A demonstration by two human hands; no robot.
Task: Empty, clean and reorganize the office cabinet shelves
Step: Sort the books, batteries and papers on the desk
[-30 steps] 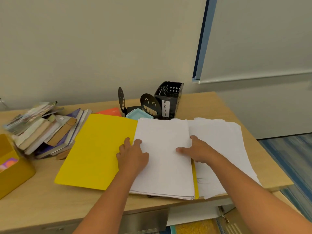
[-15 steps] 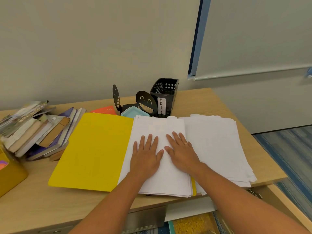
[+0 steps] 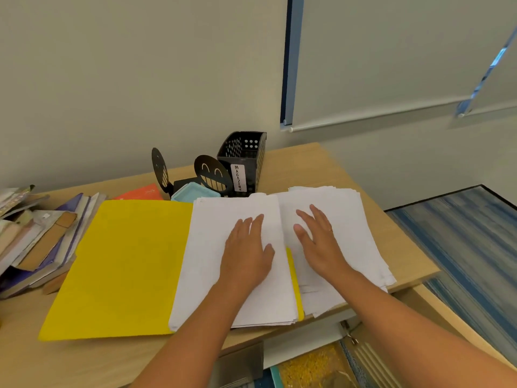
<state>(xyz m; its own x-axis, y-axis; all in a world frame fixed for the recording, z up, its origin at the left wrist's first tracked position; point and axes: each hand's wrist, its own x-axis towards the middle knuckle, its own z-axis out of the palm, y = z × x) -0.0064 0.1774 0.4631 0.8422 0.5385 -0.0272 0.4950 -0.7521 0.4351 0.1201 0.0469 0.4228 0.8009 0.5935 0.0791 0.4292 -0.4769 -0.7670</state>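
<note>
White paper lay under both flat hands: the left hand (image 3: 246,247) on the paper stack (image 3: 237,275) inside the open yellow folder (image 3: 126,264), the right hand (image 3: 319,242) on loose sheets (image 3: 358,233) beside it. The folder's long side ran left to right along the desk (image 3: 307,166). Behind stood a black basket (image 3: 244,161), contents unseen, and smiley bookends (image 3: 214,173); books (image 3: 42,236) lay piled at left.
</note>
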